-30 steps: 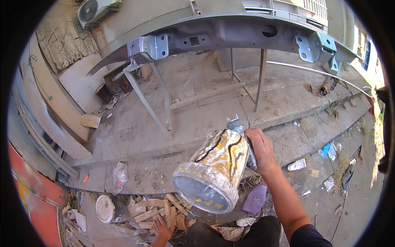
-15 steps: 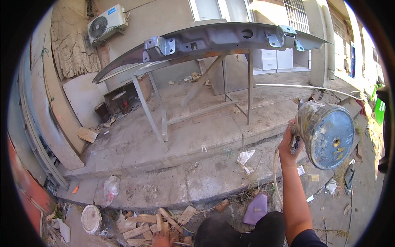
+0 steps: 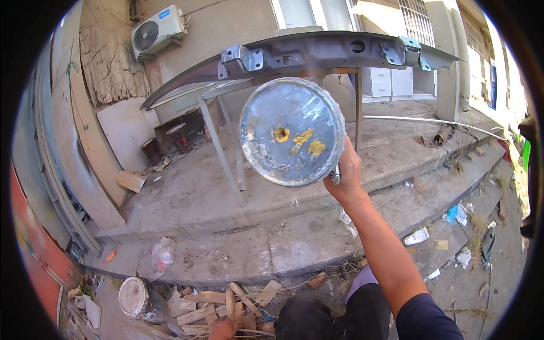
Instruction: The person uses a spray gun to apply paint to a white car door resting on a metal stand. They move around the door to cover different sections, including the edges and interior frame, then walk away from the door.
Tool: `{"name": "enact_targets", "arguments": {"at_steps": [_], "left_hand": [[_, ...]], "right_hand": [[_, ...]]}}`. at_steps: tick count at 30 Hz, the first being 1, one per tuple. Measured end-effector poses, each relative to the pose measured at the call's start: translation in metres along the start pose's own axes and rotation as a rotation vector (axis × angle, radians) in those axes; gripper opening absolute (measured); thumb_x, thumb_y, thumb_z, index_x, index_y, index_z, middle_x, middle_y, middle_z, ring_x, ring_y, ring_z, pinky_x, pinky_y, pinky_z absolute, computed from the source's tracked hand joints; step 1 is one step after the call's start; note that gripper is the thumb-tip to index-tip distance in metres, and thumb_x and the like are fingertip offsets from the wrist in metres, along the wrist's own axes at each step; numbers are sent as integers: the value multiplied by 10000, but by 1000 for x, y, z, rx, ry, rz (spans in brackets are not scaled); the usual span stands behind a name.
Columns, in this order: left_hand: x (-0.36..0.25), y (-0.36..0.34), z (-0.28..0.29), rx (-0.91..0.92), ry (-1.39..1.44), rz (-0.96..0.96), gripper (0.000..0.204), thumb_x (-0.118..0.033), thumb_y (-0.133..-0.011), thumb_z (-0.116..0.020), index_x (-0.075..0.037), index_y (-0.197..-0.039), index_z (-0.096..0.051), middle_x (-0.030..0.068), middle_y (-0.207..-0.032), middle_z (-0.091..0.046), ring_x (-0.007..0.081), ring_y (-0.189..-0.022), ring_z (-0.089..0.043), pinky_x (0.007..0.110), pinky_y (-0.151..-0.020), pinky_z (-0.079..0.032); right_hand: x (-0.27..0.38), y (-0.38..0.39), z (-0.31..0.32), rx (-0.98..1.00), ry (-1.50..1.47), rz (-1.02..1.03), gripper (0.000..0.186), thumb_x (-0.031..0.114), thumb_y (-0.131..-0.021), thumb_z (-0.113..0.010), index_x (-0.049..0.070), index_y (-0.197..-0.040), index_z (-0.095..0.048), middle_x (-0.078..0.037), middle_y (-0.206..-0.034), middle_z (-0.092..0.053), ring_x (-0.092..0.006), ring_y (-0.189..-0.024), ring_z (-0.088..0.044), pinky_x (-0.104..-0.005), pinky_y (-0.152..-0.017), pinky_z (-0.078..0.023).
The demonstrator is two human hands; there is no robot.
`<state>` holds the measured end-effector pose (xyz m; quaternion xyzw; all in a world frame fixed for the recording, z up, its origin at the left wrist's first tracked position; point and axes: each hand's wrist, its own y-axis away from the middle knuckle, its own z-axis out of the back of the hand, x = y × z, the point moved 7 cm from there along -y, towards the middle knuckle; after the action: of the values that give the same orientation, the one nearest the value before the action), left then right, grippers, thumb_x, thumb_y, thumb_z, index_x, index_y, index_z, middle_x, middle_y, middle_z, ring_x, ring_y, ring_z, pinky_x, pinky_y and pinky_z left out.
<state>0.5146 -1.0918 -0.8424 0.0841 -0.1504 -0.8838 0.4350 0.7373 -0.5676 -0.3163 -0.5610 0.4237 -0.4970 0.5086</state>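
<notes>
Centre: the right hand (image 3: pixel 345 173) gripped a silver metal spray gun (image 3: pixel 336 175) bearing a round, grey, paint-crusted cup (image 3: pixel 292 161), contents hidden. Lower left: a round, white-topped bucket (image 3: pixel 133 297); the left hand's (image 3: pixel 223 329) finger state was indiscernible.

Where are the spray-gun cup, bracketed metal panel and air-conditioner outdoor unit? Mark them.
Spray-gun cup (image 3: pixel 292 132), head view: round end.
Bracketed metal panel (image 3: pixel 317 52), head view: middle.
Air-conditioner outdoor unit (image 3: pixel 162 32), head view: front casing.

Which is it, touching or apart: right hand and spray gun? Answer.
Touching. The head view shows the right hand closed on the spray gun, its metal against the palm.
</notes>
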Motion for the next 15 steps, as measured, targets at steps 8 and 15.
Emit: {"name": "enact_targets", "arguments": {"at_steps": [8,15], "left_hand": [[-1,54,61,-301,-59,134,522,-533,-993,-658,-30,-1055,-782,278,-1139,-786,440,-1088,-761,543,-977,-598],[-13,69,78,-177,192,231,750,-696,-1059,-467,-55,-1303,-772,293,-1160,-784,514,-1128,-730,698,-1043,-510]], "right_hand": [[26,3,-72,176,-144,-35,577,-34,-816,-767,61,-1344,-555,-189,-1170,-656,-483,-1008,-692,-547,-798,-579],[15,8,-53,208,-128,-38,627,-46,-784,-822,51,-1354,-577,-183,-1166,-669,-455,-1046,-702,-497,-848,-582]]}}
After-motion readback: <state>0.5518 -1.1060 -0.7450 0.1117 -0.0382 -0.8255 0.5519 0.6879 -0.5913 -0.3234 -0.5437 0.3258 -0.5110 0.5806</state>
